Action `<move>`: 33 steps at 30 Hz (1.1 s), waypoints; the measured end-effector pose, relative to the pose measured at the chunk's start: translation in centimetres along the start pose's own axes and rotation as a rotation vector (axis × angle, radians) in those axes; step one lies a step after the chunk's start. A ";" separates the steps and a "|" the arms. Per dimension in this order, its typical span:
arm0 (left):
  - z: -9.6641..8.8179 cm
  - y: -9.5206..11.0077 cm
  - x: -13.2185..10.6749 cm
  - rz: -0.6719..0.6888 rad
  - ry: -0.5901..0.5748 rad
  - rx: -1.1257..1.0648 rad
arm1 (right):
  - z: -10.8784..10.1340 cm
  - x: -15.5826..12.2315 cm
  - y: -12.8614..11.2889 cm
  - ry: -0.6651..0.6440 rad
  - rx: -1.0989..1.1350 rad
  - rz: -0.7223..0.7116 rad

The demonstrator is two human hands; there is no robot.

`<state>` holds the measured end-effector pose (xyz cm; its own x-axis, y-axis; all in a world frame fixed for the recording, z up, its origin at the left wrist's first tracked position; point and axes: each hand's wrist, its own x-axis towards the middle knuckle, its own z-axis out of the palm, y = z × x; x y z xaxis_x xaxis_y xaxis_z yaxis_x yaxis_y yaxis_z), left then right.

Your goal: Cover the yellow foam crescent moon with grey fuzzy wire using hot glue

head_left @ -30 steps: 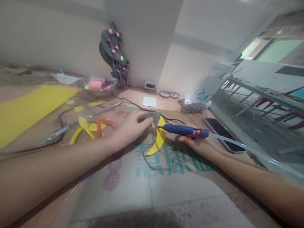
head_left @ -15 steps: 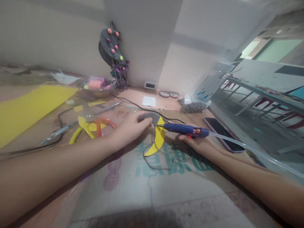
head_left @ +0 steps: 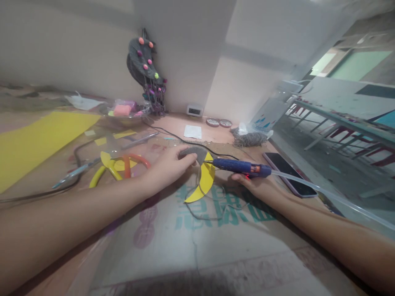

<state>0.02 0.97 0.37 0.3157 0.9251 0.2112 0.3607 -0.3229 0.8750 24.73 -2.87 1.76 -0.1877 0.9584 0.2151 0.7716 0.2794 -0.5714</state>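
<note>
My left hand (head_left: 168, 167) rests on the table with its fingers pressed down on a grey felt piece (head_left: 197, 152). A yellow crescent cutout (head_left: 202, 182) lies joined to that grey piece. My right hand (head_left: 256, 186) is wrapped round the handle of a blue hot glue gun (head_left: 239, 166). The gun's nozzle touches the seam between the grey piece and the yellow crescent. A clear glue stick (head_left: 327, 196) sticks out of the gun's back toward the right.
A phone (head_left: 288, 172) lies right of the gun. Yellow and orange cutouts (head_left: 119, 164), a blue pen (head_left: 72, 174) and a yellow sheet (head_left: 33, 139) lie at the left. Black cables (head_left: 173, 133) cross the table. A grey decorated craft (head_left: 143, 65) stands in the corner.
The view has shifted slightly; the yellow crescent and glue gun sit a little further left and up. Both hands keep their hold.
</note>
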 end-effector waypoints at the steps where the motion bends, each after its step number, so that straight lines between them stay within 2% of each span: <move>1: 0.0 0.0 0.0 -0.001 -0.004 0.000 | 0.0 0.0 -0.1 0.000 0.006 0.005; 11: 0.1 -0.3 0.1 0.017 -0.005 0.018 | -0.3 -0.2 -1.1 0.024 0.027 0.039; 33: 0.1 -0.2 -0.1 0.011 0.008 0.061 | -0.2 -0.2 -0.9 0.068 0.073 0.050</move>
<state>-0.01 0.94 0.14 0.3132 0.9228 0.2243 0.4097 -0.3443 0.8447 24.18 -3.33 2.38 -0.1062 0.9657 0.2369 0.7324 0.2371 -0.6382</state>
